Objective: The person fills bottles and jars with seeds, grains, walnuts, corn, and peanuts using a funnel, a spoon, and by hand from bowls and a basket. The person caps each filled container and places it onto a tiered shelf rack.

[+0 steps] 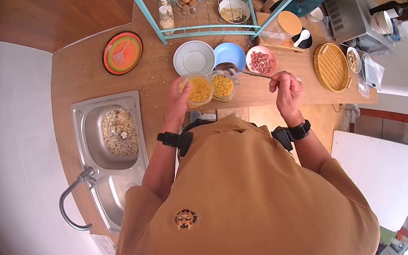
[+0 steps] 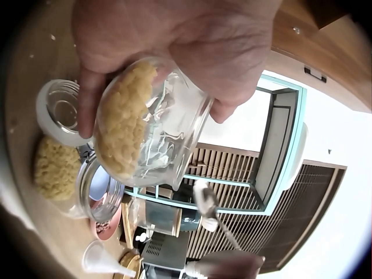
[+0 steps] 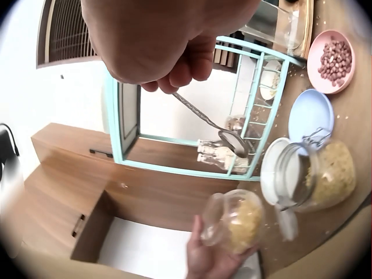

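Note:
My left hand (image 1: 176,100) grips a clear glass bowl (image 2: 165,139) partly filled with small yellow pasta; its mouth is tilted sideways in the left wrist view. Close to its right on the counter stands a clip-top glass jar (image 3: 340,174), lid swung back, holding more of the same pasta. My right hand (image 1: 288,92) holds a metal spoon (image 3: 199,113) by the end of its handle. The spoon's head is over the jar's side in the head view, and it looks bare in the right wrist view. A white bowl (image 1: 194,58) and a blue bowl (image 1: 230,53) sit just behind the jar.
A pink bowl (image 1: 274,64) of reddish peanuts stands right of the blue one. A turquoise rack (image 1: 208,29) rises behind, with bottles on it. Farther right lies a woven basket (image 1: 333,69). A striped plate (image 1: 123,53) and a steel sink (image 1: 111,190) are at left.

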`<action>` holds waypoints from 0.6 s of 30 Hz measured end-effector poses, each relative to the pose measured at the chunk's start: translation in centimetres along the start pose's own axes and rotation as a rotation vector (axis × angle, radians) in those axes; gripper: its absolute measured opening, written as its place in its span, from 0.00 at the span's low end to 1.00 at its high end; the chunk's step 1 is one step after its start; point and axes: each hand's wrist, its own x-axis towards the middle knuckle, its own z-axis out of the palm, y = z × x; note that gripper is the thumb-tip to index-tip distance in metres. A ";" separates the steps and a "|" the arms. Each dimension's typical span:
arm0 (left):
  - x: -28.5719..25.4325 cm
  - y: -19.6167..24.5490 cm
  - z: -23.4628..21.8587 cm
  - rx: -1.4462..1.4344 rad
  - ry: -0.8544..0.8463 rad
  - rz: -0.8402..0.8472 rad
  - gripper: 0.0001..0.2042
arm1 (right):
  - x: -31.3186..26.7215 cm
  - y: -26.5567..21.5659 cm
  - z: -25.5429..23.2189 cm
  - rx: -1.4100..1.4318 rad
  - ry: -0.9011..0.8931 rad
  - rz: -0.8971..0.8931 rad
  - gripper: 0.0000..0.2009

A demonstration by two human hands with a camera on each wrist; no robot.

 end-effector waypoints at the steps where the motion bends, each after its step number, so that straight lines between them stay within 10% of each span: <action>1: 0.3 -0.5 -0.1 0.001 -0.003 0.001 0.25 | 0.1 -0.6 0.4 0.121 0.007 0.048 0.13; 9: -0.2 0.7 1.5 0.228 -0.064 0.251 0.26 | 1.9 -3.7 4.1 -0.348 -0.514 -0.495 0.04; 12: 0.4 -0.5 1.3 0.150 -0.078 0.249 0.25 | 1.1 -2.5 4.6 -0.324 -0.534 -0.425 0.06; 18: -0.3 0.1 1.7 0.101 -0.068 0.204 0.24 | -0.5 1.6 5.5 0.035 -0.288 0.342 0.14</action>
